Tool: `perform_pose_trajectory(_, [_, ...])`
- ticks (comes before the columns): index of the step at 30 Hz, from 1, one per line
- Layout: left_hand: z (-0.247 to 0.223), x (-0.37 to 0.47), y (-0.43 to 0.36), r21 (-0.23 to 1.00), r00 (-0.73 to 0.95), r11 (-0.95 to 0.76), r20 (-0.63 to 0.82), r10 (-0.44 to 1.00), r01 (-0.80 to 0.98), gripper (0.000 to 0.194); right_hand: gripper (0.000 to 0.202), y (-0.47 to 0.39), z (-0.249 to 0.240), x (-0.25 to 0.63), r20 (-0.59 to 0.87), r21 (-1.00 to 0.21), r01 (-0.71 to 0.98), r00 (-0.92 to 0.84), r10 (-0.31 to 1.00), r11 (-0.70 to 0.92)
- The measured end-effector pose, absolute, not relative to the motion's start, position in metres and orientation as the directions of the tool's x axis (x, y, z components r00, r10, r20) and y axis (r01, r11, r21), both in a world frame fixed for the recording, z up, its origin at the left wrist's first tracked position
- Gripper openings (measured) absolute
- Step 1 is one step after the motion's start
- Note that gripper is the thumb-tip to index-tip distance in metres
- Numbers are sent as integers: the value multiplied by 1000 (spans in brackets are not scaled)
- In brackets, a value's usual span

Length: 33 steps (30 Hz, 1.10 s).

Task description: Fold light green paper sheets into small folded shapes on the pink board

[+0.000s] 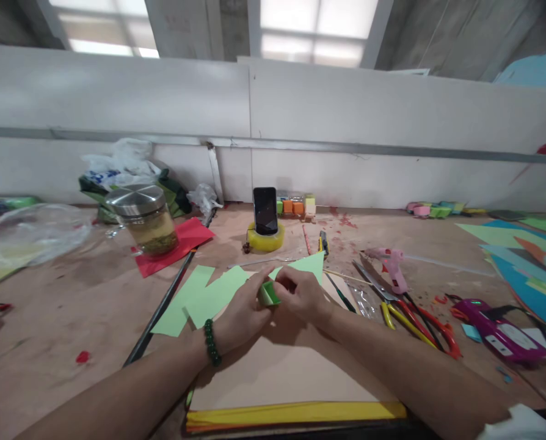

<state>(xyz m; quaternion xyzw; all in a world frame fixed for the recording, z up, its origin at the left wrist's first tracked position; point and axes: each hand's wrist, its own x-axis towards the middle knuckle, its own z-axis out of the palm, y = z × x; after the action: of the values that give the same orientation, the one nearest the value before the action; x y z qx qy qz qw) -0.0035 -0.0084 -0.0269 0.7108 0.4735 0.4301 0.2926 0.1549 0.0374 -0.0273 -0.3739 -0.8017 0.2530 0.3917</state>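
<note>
Between my two hands, above a stack of paper sheets (pixel 295 379), is a small folded green paper piece (pixel 269 294) that looks like an open box or tube. My left hand (pixel 243 308), with a dark green bead bracelet (pixel 211 342) at the wrist, grips its left side. My right hand (pixel 303 293) pinches its right side, the fingertips partly hidden. Cut light green paper (pixel 218 293) lies just beyond my left hand, and another light green sheet (pixel 307 264) is behind my right hand.
A phone (pixel 265 211) stands on a yellow tape roll (pixel 266 237). Scissors (pixel 410 318), a pink glue gun (pixel 389 264) and a purple device (pixel 497 330) lie right. A lidded glass mug (pixel 147 223) stands on red paper (pixel 195 235) at left. Small paper cubes (pixel 294 208) sit against the wall.
</note>
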Motion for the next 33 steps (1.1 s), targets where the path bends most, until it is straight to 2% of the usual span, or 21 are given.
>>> perform_pose_trajectory(4, [-15,-5,-9,958,140,-196,170,976,209,69,26,40,-11,160,481,-755,271,-390,785,597])
perform_pose_trajectory(6, [-12,-8,-9,985,185,-153,136,973,82,69,29,41,-1,164,457,-768,194,-502,734,610])
perform_pose_trajectory(9, [-12,-12,-8,997,257,-56,70,964,-59,72,31,43,11,170,337,-791,121,-732,592,600])
perform_pose_trajectory(11, [-14,-13,-8,996,298,1,27,954,-94,73,37,43,14,172,270,-803,115,-804,530,585])
perform_pose_trajectory(14, [-17,-14,-7,995,378,30,9,926,-97,72,47,42,15,172,247,-804,114,-830,501,584])
perform_pose_trajectory(18, [-17,-16,-6,994,409,-64,94,907,-87,74,38,37,29,175,279,-710,176,-819,502,682])
perform_pose_trajectory(20, [-16,-18,-5,988,335,-149,151,930,-34,68,30,34,46,182,326,-646,242,-770,548,724])
perform_pose_trajectory(23, [-16,-23,-3,923,123,-299,276,953,244,43,22,28,70,192,381,-567,378,-668,640,732])
perform_pose_trajectory(25, [-19,-24,0,838,39,-353,371,928,416,34,19,25,78,197,341,-488,475,-668,661,732])
perform_pose_trajectory(29, [-29,-23,6,707,113,-447,467,877,547,24,13,21,70,203,89,-179,698,-690,719,693])
perform_pose_trajectory(31, [-31,-22,6,615,210,-505,488,847,606,25,16,21,63,210,73,-66,776,-623,779,627])
perform_pose_trajectory(33, [-30,-19,2,511,321,-563,486,813,650,24,20,18,58,220,113,-41,820,-564,818,571])
